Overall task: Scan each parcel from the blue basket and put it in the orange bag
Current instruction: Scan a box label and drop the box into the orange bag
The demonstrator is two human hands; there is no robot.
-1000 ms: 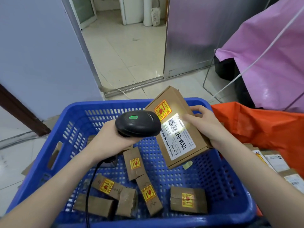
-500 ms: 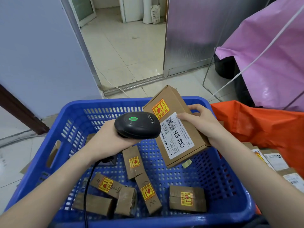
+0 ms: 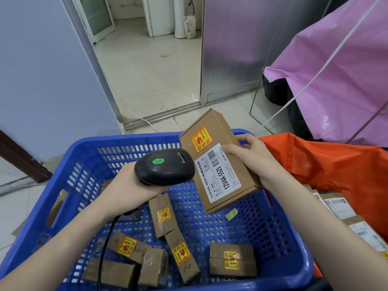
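Blue basket (image 3: 88, 162) sits in front of me, six small parcels loose on its floor. Orange bag (image 3: 327, 171) gapes at its right, near enough to drop into. My right hand (image 3: 249, 156) grasps the cardboard parcel (image 3: 218, 162) above the basket, label tilted to the scanner. My left hand (image 3: 128, 185) is wrapped round the barcode scanner (image 3: 164, 166), nose just beside the barcode; green lamp lit.
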